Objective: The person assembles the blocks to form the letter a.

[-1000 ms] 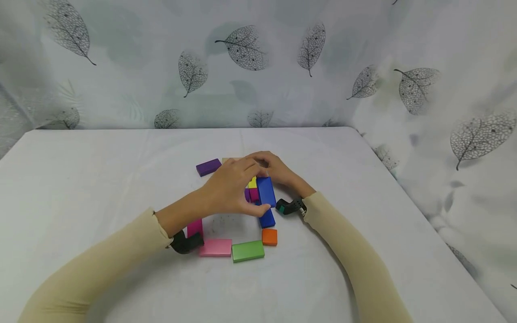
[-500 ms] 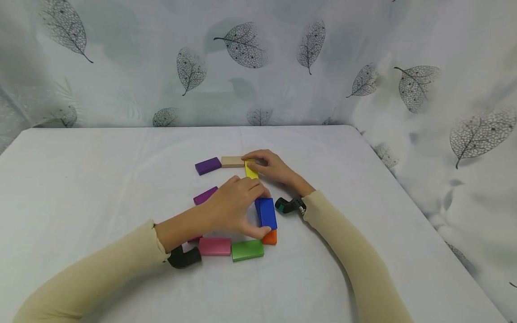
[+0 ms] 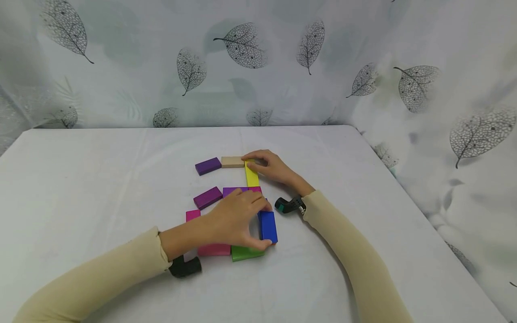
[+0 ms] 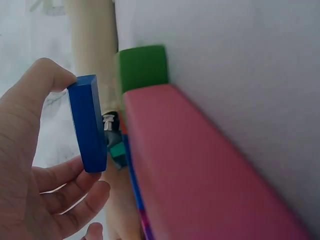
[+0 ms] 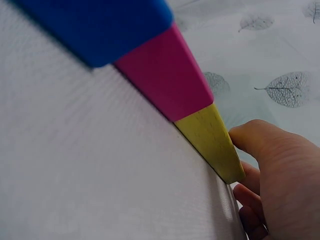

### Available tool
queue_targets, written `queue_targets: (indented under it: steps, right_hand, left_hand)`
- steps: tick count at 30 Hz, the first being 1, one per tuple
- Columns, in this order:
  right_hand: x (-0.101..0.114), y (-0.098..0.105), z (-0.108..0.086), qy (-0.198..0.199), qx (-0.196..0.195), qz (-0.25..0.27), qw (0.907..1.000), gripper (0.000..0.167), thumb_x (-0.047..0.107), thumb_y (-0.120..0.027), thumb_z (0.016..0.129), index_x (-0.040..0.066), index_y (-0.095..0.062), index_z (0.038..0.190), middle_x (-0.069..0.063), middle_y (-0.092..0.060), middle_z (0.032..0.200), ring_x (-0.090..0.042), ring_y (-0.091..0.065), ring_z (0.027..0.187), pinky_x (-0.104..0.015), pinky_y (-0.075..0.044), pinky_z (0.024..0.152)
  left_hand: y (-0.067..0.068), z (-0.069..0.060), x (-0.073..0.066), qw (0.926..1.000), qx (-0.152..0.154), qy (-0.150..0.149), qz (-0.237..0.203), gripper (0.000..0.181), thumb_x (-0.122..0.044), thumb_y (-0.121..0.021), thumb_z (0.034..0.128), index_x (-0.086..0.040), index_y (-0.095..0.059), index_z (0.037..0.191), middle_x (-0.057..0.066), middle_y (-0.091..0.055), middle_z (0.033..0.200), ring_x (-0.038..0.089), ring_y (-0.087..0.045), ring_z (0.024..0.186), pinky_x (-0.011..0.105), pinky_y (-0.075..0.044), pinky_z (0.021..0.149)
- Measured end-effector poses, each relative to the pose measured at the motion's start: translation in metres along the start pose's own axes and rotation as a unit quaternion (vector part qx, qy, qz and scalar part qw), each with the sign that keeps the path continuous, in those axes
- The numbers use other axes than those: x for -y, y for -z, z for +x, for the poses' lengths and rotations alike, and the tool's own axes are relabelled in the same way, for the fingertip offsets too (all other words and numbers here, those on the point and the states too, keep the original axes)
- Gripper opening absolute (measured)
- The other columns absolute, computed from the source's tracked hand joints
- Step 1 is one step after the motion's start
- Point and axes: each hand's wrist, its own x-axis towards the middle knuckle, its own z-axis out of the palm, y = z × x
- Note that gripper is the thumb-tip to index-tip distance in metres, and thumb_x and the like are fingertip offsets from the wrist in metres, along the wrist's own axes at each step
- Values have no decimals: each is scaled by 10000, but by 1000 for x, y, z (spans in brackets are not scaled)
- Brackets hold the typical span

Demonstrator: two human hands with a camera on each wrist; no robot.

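In the head view my left hand pinches a blue block between thumb and fingertips. The left wrist view shows this blue block held above the row, off the table. Orange barely shows beneath it in the head view. My right hand grips the far end of a yellow block, thumb on one side and fingers on the other. That yellow block lies against a magenta block in the right wrist view, with another blue block beyond.
A tan block and a dark purple block continue the outline at the back. A violet block, a plum block, a pink block and a green block lie around my left hand on the white table.
My left hand has carried the blue block toward the near side, from beside the yellow block to over the orange one. My right hand has stayed at the yellow block.
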Motion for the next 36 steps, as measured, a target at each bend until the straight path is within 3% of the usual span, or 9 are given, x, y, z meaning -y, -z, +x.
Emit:
queue_targets:
  steps: [10, 14, 18, 24, 32, 36]
  right_hand:
    - [2, 1, -1, -159, -29, -23, 9999, 302, 175, -566, 990, 107, -646, 1273, -56, -593, 1336, -213, -451, 1297, -414, -280, 1120]
    - [2, 0, -1, -102, -60, -10, 9999, 296, 172, -572, 987, 102, -651, 1263, -64, -602, 1321, -224, -457, 1291, -425, -280, 1120]
    - [2, 0, -2, -86, -51, 26, 9999, 298, 171, -570, 988, 100, -649, 1266, -62, -602, 1321, -221, -453, 1297, -428, -276, 1124]
    - [3, 0, -2, -90, 7, 21, 10000, 305, 186, -565, 992, 109, -643, 1277, -54, -591, 1339, -220, -437, 1309, -440, -266, 1127]
    - [4, 0, -1, -23, -9, -8, 10000, 306, 176, -571, 987, 91, -645, 1271, -67, -596, 1336, -228, -437, 1311, -439, -260, 1130]
    - [4, 0, -1, 17, -21, -14, 10000, 306, 172, -576, 983, 87, -646, 1268, -72, -599, 1332, -229, -444, 1307, -434, -263, 1127]
  left_hand:
    - [-5, -1, 1, 9995, 304, 64, 36, 612, -634, -653, 762, -191, -624, 1184, -13, -630, 1151, 157, -567, 1108, 363, -442, 869]
    - [-1, 1, 6, 9989, 339, -277, -184, 505, -507, -626, 821, -230, -617, 1243, -27, -596, 1202, 157, -541, 1137, 406, -425, 918]
    - [2, 3, 10, 9952, 633, -682, -312, 408, -335, -623, 852, -275, -620, 1255, -39, -557, 1268, 174, -514, 1160, 430, -397, 955]
    - [2, 6, 14, 9899, 1017, -897, -409, 374, -215, -633, 880, -272, -629, 1250, -27, -552, 1317, 212, -482, 1229, 462, -391, 981]
    - [4, 6, 18, 9874, 1118, -860, -719, 336, -279, -708, 897, -230, -636, 1222, -44, -606, 1224, 187, -475, 1239, 492, -369, 1041]
    - [4, 7, 17, 9896, 938, -856, -675, 313, -275, -727, 882, -216, -643, 1178, -55, -619, 1182, 179, -498, 1220, 467, -376, 1025]
